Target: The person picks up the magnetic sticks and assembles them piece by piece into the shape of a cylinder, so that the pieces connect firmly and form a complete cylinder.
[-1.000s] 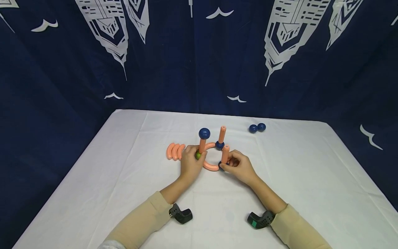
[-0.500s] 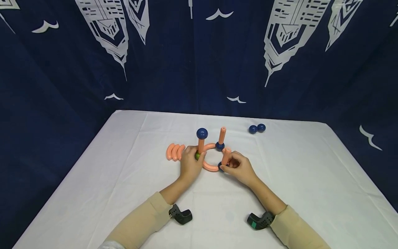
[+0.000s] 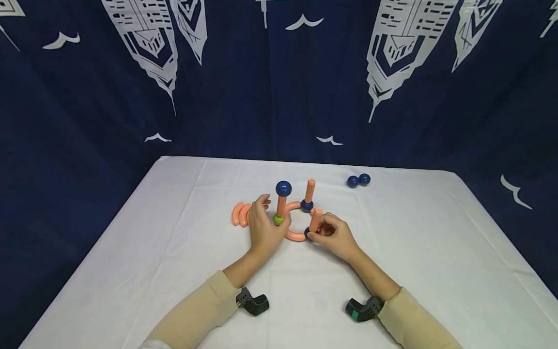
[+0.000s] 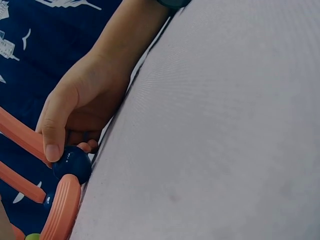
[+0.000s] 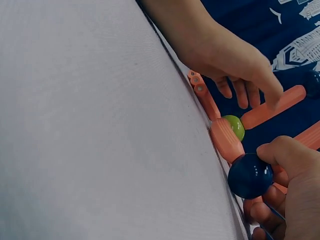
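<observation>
Curved orange rods (image 3: 295, 236) and balls form a ring on the table. My right hand (image 3: 334, 236) pinches the ring's near dark blue ball (image 5: 250, 176), from which an orange stick (image 3: 316, 219) rises. Beside the green ball (image 3: 278, 220) my left hand (image 3: 267, 232) has its fingers spread off it, with the thumb close to the ball. In the right wrist view, those fingers hang loose. An upright stick (image 3: 281, 206) on the green ball carries a blue ball (image 3: 284, 188). At the back, another blue ball (image 3: 307, 206) bears a bare stick (image 3: 310, 190).
Loose curved orange pieces (image 3: 237, 214) lie side by side left of my left hand, partly hidden by it. Two dark blue balls (image 3: 358, 180) sit together at the back right of the white-covered table (image 3: 414, 232). A dark blue patterned curtain (image 3: 270, 97) hangs behind.
My left hand has let go of the green ball, and its fingers have moved away to the left. The topped stick first leaned slightly left. My right hand keeps its pinch.
</observation>
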Motion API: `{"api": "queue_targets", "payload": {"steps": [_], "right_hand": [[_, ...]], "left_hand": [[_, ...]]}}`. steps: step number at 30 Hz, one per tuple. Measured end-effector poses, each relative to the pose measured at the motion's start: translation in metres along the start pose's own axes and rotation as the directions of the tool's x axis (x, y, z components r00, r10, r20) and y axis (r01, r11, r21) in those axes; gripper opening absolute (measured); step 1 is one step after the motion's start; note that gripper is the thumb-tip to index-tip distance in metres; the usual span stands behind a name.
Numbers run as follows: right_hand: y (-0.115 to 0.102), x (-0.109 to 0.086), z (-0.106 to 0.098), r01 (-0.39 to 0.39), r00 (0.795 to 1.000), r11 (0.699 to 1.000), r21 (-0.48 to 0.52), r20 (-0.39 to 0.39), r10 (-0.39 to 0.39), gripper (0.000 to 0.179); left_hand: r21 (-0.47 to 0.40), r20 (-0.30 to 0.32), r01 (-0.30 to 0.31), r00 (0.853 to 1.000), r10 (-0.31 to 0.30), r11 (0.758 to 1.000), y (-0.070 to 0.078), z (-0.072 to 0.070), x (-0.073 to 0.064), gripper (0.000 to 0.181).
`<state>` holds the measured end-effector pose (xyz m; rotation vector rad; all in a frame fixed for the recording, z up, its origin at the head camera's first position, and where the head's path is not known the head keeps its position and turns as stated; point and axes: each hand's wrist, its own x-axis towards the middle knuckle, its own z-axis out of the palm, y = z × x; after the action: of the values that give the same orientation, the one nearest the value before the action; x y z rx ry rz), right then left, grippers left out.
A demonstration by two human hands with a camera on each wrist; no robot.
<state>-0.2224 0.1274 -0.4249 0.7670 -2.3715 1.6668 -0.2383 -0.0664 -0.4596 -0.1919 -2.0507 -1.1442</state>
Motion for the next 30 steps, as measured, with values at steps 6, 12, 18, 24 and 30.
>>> {"api": "queue_targets", "payload": {"steps": [6, 12, 18, 24, 30], "right_hand": [[0.001, 0.000, 0.001, -0.009, 1.000, 1.000, 0.010, 0.003, 0.009, 0.016], [0.001, -0.001, -0.002, -0.020, 1.000, 1.000, 0.006, 0.004, 0.020, 0.016], [0.001, -0.003, -0.004, -0.053, 0.997, 0.998, 0.041, 0.051, 0.051, 0.015], [0.000, -0.001, -0.002, -0.070, 0.995, 0.997, 0.029, 0.076, 0.068, 0.018], [0.008, 0.000, -0.001, -0.079, 0.991, 0.997, 0.015, 0.113, 0.077, 0.020]], "left_hand": [[-0.062, -0.131, -0.163, 0.979, 0.154, 0.985, 0.005, -0.003, 0.001, 0.031], [-0.140, 0.053, -0.398, 0.911, 0.408, 0.907, 0.011, -0.005, 0.001, 0.023], [-0.196, 0.451, -0.320, 0.810, 0.375, 0.927, 0.011, -0.006, -0.005, 0.047], [-0.163, 0.536, -0.319, 0.766, 0.355, 0.934, 0.008, -0.006, -0.006, 0.045], [-0.100, 0.584, -0.340, 0.741, 0.332, 0.935, 0.007, -0.006, -0.004, 0.029]]}}
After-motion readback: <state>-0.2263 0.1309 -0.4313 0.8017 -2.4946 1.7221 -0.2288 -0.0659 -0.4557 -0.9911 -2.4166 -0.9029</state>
